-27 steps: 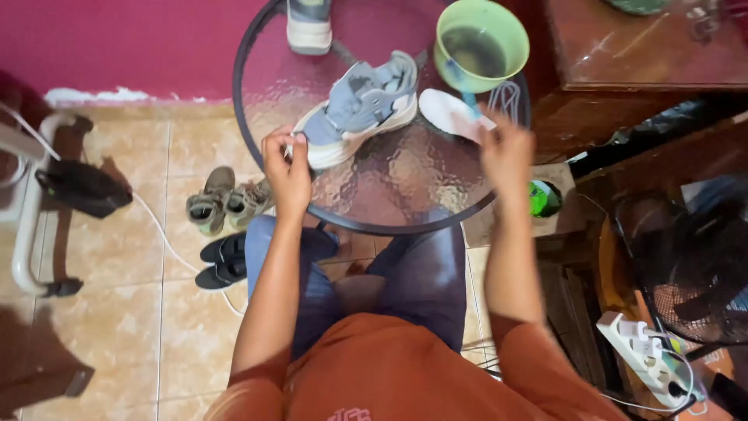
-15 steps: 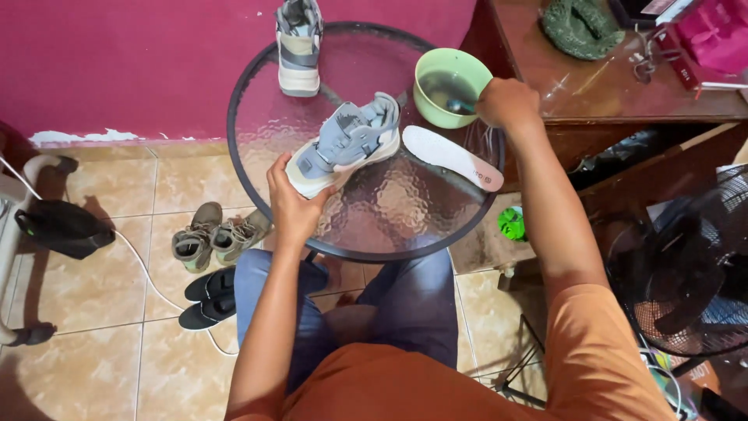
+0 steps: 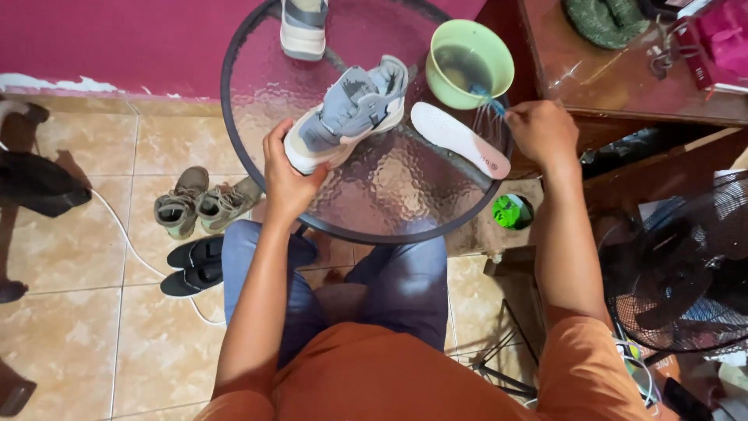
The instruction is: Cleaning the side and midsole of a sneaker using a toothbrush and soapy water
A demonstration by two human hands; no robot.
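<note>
Sneaker (image 3: 347,117) sits at the centre of the frame on a round glass table (image 3: 389,203), grey and cream, lying tilted with its toe toward the lower left and its heel toward the upper right. The left hand (image 3: 287,175) wraps around the toe end, fingers curled against the sole edge and thumb over the top, a firm hold that appears meant to keep the shoe from sliding on the smooth glass. The right hand (image 3: 543,129), at the right edge of the table, is closed around the handle of a small blue brush (image 3: 487,100) whose head reaches to the rim of a green bowl (image 3: 470,62) in the upper middle of the frame; the bowl holds what looks like water, and it stands close enough to dip into without letting go of the shoe. A white insole (image 3: 460,139) lies flat on the glass between the sneaker and the right hand, apart from the shoe, probably so both can be worked on separately. A second sneaker (image 3: 302,27) stands at the top edge of the table, well clear of the hands. Below the glass, in the left of the frame, two more pairs of shoes (image 3: 199,234) rest on the tiled floor (image 3: 93,327), beside the person's knees
</note>
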